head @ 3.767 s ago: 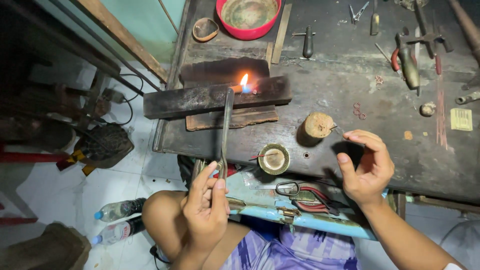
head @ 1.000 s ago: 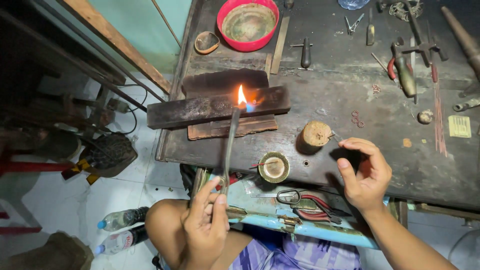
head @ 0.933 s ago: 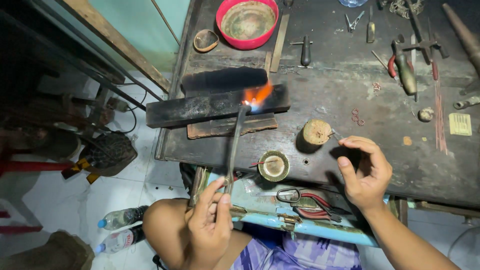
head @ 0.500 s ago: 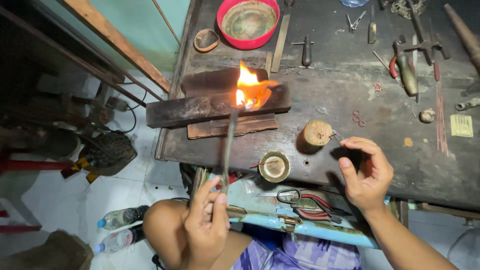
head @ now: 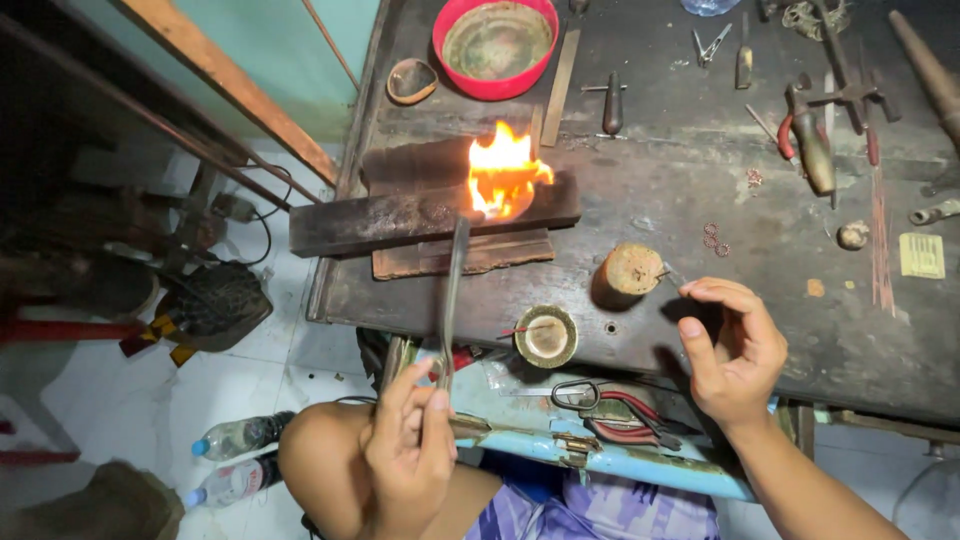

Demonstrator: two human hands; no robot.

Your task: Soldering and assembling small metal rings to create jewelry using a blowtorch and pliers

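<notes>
Beside flame [head: 505,178], red bowl [head: 495,40], pliers [head: 810,140]

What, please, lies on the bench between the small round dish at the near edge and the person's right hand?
In the head view, a short cork-like stump stands between the small round dish and the right hand, slightly farther back; otherwise there is only dark workbench.

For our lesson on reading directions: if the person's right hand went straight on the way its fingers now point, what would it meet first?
The right hand points up-left across the bench, so its fingers would probably meet the small round wooden block first, though depth is hard to judge from above.
</notes>
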